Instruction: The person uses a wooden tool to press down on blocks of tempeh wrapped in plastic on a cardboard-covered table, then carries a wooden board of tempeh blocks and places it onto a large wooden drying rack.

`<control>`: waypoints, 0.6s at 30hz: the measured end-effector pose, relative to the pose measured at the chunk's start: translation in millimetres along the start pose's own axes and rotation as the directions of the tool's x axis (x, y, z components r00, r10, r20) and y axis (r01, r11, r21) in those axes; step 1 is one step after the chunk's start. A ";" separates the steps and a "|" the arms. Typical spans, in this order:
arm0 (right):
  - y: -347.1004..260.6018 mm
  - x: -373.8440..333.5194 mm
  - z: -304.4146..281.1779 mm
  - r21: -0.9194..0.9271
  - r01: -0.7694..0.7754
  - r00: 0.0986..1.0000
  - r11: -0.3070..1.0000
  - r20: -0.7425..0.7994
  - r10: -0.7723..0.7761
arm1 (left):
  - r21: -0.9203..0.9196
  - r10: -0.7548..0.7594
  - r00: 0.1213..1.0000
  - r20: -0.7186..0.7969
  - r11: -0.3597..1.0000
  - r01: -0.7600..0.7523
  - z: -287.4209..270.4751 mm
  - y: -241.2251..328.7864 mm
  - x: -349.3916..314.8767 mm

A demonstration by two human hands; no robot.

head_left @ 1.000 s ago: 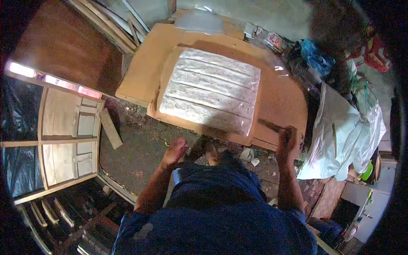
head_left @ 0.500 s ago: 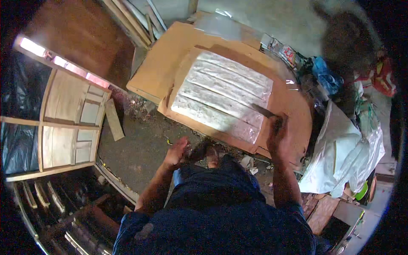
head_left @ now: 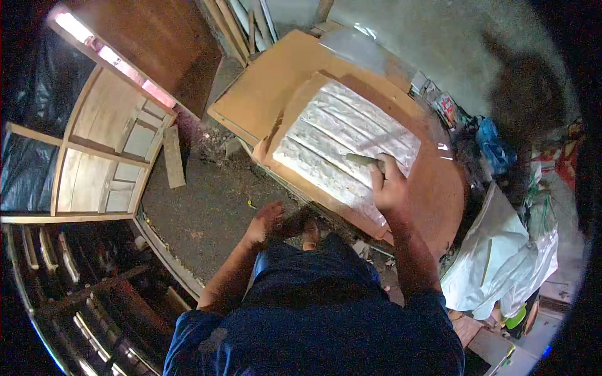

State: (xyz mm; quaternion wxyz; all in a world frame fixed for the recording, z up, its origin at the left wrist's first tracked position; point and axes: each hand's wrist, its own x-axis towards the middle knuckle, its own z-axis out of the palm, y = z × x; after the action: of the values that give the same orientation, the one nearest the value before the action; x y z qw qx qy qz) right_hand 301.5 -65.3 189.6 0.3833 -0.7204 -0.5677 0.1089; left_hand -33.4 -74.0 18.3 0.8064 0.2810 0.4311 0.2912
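Observation:
My right hand (head_left: 390,182) is closed around an olive-grey, elongated tool (head_left: 360,160) whose exact kind I cannot make out. Its free end points left, over a shiny whitish sheet (head_left: 323,150) marked with several long parallel dark lines. That sheet lies on a thin brown board (head_left: 301,103) on top of an orange-brown tabletop (head_left: 273,75). Low in front of my body, left of the table's near edge, my left hand (head_left: 266,224) hangs with its fingers loosely stretched and nothing visible in it. Shadow covers part of those fingers.
Wooden framed panels (head_left: 97,150) stand at the left, near a loose plank (head_left: 174,156) on the dark floor (head_left: 207,207). White plastic sheeting (head_left: 486,257) and a blue plastic bag (head_left: 495,144) lie right of the table. Long boards (head_left: 226,25) lean at the back.
My right hand has moved from the sheet's right edge up and left over it, carrying the tool. The left hand stays low. The whole view has shifted slightly.

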 end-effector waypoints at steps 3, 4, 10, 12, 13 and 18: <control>-15.6 9.6 7.1 0.095 0.024 0.995 0.995 -0.104 -0.014 | 0.275 0.111 0.991 -0.069 0.957 -0.088 3.4 8.9 -6.0; -16.0 13.9 11.4 0.063 0.085 0.995 0.994 -0.055 -0.082 | 0.524 0.273 0.961 0.048 0.812 -0.257 -10.3 4.1 -3.8; -21.4 27.5 35.6 0.116 0.116 0.992 0.986 -0.055 -0.110 | 0.792 0.367 0.910 0.192 0.490 -0.364 -22.2 0.6 -6.1; -21.7 36.5 55.9 0.006 0.278 0.959 0.961 0.057 -0.278 | 0.646 0.213 0.975 0.059 0.736 -0.200 -44.4 -25.0 0.4; -29.4 38.9 59.0 0.048 0.264 0.965 0.963 -0.005 -0.264 | 0.647 0.156 0.985 0.071 0.744 -0.164 -51.2 -24.0 2.2; -42.0 50.5 74.2 -0.014 0.366 0.927 0.930 0.087 -0.364 | 0.069 -0.007 0.993 -0.115 0.997 0.015 -17.5 10.0 -14.2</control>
State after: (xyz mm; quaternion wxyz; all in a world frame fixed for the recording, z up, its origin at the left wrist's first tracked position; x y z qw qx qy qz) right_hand 243.4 14.6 181.4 0.3621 -0.6029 -0.7087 0.0570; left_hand -57.2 -73.8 24.6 0.7715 0.2896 0.4882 0.2873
